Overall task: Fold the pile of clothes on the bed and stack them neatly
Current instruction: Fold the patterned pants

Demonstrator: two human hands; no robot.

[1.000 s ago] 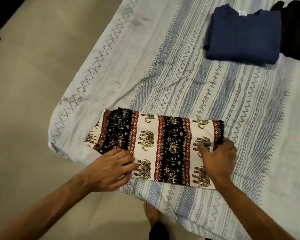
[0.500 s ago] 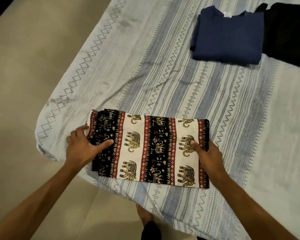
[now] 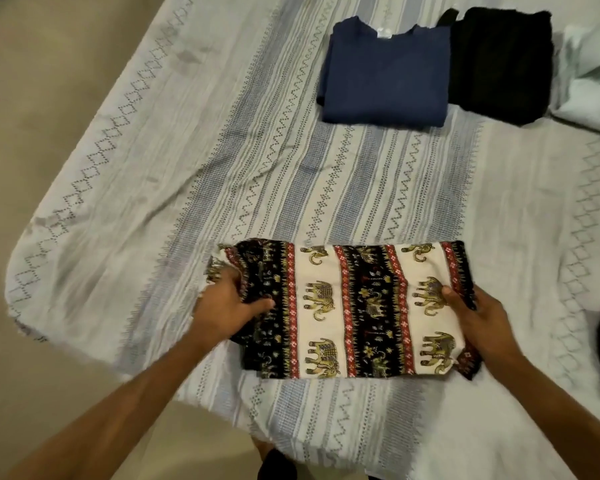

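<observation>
Both hands grip the folded elephant-print cloth [image 3: 347, 313] at the bed's [image 3: 343, 188] near edge: left hand [image 3: 227, 306] pinching its left end, right hand [image 3: 478, 317] its right. Long axis runs left-right between them. Folded navy shirt [image 3: 385, 74] lies well beyond, nearer the right hand.

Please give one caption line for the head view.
Both hands grip the folded elephant-print cloth on the bed.

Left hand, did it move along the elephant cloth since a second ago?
Yes. The left hand slid left, off the first cream elephant stripe, to the left end of the elephant-print cloth, which it grips.
</observation>
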